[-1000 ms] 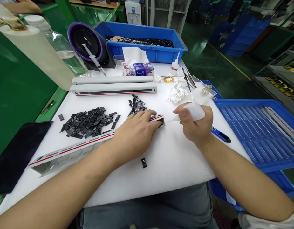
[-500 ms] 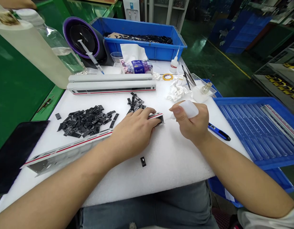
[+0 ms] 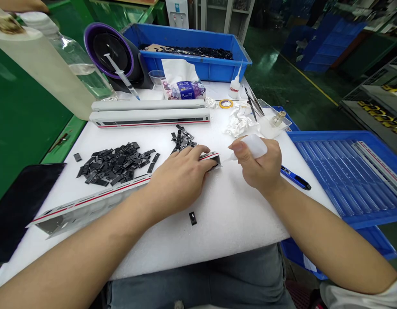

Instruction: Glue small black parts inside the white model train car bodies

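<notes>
My left hand (image 3: 179, 178) is closed around the right part of a long white train-car shell (image 3: 98, 198) with a red stripe, its hollow side facing me. In my right hand (image 3: 262, 165) is a white squeeze bottle (image 3: 254, 146), gripped with the thumb on its side. The bottle's thin nozzle points left, close to the shell's right end; whether they touch I cannot tell. A single small black piece (image 3: 192, 218) lies in front of my left hand. Behind the shell sit a large pile of black pieces (image 3: 113, 165) and a smaller pile (image 3: 183, 138).
Two white train-car shells (image 3: 150, 116) lie farther back, near a tissue pack (image 3: 185, 89) and a blue bin (image 3: 198, 68). A blue pen (image 3: 296, 178) rests right of my right hand. Blue trays (image 3: 314, 137) stand off the table's right side. A syringe (image 3: 121, 75) leans at back left.
</notes>
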`<action>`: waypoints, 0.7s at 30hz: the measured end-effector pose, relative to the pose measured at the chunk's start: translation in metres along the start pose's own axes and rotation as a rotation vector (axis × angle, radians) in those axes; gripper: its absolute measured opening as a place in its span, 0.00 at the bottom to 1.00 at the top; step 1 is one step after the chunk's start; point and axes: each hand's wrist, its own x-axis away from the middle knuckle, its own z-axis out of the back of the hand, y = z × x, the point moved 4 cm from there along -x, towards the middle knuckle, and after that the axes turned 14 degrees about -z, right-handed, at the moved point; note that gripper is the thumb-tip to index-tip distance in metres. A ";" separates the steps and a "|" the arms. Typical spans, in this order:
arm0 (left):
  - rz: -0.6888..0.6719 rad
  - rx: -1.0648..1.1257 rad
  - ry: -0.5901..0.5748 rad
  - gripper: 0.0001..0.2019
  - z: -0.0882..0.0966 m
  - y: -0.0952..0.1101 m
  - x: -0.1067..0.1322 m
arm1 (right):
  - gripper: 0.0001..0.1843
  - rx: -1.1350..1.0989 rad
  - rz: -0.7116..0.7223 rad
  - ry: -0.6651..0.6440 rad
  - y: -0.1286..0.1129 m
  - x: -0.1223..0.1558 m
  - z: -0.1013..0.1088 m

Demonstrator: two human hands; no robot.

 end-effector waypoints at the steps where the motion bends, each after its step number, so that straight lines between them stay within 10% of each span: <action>1: 0.002 -0.001 0.001 0.17 0.000 0.000 0.000 | 0.22 -0.001 -0.007 -0.002 0.000 0.000 0.000; 21: 0.004 0.001 -0.014 0.18 0.000 0.000 0.000 | 0.21 -0.022 -0.043 0.002 0.004 -0.001 0.002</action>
